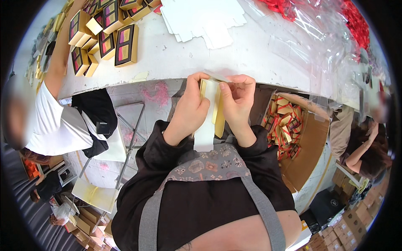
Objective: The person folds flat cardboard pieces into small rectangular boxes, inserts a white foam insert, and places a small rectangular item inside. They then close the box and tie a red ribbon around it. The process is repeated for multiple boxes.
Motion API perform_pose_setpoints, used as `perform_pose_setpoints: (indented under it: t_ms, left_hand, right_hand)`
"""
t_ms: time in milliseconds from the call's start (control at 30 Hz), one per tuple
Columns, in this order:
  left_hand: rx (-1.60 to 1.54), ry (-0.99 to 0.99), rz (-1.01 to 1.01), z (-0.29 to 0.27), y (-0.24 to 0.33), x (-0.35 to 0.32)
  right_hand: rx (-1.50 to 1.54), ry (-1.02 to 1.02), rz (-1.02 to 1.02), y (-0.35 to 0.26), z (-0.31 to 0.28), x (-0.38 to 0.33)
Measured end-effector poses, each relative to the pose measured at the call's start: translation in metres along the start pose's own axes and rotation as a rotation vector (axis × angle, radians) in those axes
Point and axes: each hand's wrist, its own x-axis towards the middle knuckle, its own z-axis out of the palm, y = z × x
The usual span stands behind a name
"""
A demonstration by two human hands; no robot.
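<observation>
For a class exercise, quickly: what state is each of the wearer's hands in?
Left hand: closed, holding the white-and-gold card by its left side.
Right hand: closed, holding its upper right.

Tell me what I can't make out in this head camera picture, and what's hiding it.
All in the head view:
- Some fingers of the left hand: hidden behind that hand and the gold-and-white carton.
- Pale flap near the right hand: too blurred to tell whether it joins the carton.
- White sheets: far side cut off by the top edge.
- Lower contents of the cardboard box: covered by ribboned gold boxes.
</observation>
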Motion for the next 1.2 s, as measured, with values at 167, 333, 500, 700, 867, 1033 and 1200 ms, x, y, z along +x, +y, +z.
perform_pose_setpoints:
  t_ms: [167,333,500,700,867,1033,1200]
  left_hand:
    - [-0.222,-0.01,0.013,-0.001,-0.007,0.001]
    - [-0.112,-0.05,0.018,-0.003,-0.016,-0.002]
    - [0.209,0.114,0.242,-0.01,-0.008,-0.001]
    - [0.143,0.092,0.284,-0.007,-0.011,-0.004]
    - [-0.06,0.05,0.12,-0.008,-0.002,-0.006]
    - [0.053,0.044,0.237,0.007,-0.015,-0.004]
    - [0.008,0.06,0.103,0.012,-0.021,-0.008]
  right_hand:
    - [-0.222,-0.184,-0.069,-0.005,-0.011,0.007]
    - [-0.347,-0.435,-0.216,-0.007,-0.023,0.009]
    - [-0.254,-0.478,0.058,-0.021,-0.028,0.003]
    - [-0.1,-0.462,0.264,-0.042,-0.02,0.015]
    - [-0.421,-0.367,0.098,-0.026,-0.017,0.005]
    - [-0.695,-0.209,-0.288,-0.011,-0.003,0.002]
    - [-0.537,-0.274,-0.088,-0.005,-0.003,-0.006]
